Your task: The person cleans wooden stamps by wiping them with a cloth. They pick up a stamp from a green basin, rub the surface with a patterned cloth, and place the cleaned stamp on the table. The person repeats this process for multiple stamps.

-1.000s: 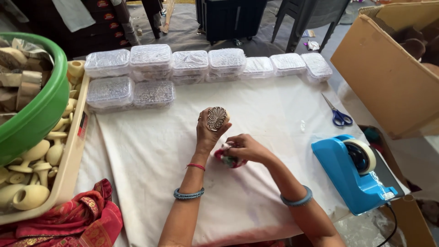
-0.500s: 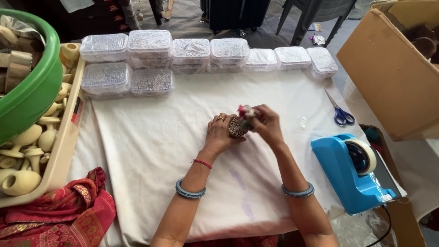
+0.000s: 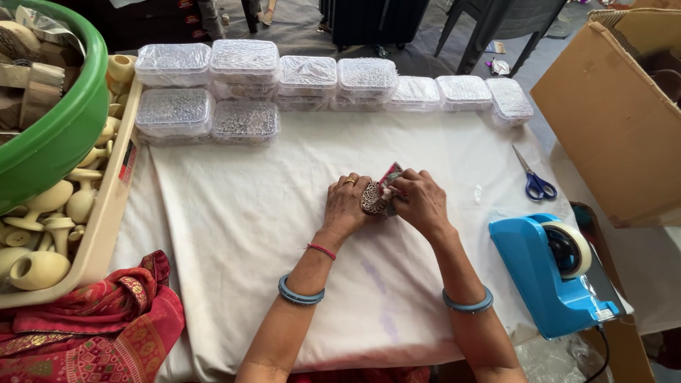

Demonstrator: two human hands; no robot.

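From my feed, left hand [image 3: 347,206] and right hand [image 3: 420,202] both grip a carved wooden block [image 3: 374,198] mid-cloth [image 3: 234,227], red patterned wrapper [image 3: 391,176] only partly around it. Looks barely started; tape dispenser [image 3: 550,273] and scissors [image 3: 533,177] sit untouched.

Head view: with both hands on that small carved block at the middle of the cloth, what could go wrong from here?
1. The left hand and right hand pinch the carved block and a small red wrapper by the fingertips only; either might slip onto the white cloth.
2. The scissors lie by the right arm; a sideways sweep could knock them.
3. The tape dispenser sits at the table's corner and might be nudged off.
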